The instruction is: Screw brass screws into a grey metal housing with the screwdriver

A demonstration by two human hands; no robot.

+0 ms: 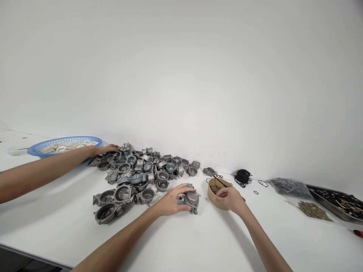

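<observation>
My left hand [172, 201] is closed round a grey cast-metal carburetor body [192, 200], holding it at the table surface with thumb and fingers on its sides. To its right, my right hand [231, 198] is closed with its fingertips pinched over a tan bowl [212, 198]. Small brass-coloured parts [215, 188] lie inside that bowl. A slim black tool [220, 181] sticks out from the right hand across the bowl; its exact kind cannot be made out. Whether the fingertips also pinch a brass part is hidden.
A large heap of carburetor bodies [147, 166] spreads to the left. Another person's hand [109, 148] reaches its far end, past a blue basket [38, 151] of whitish parts. Rightward lie black rings [242, 176], a bag of brass parts [313, 210] and a metal tray [334, 211].
</observation>
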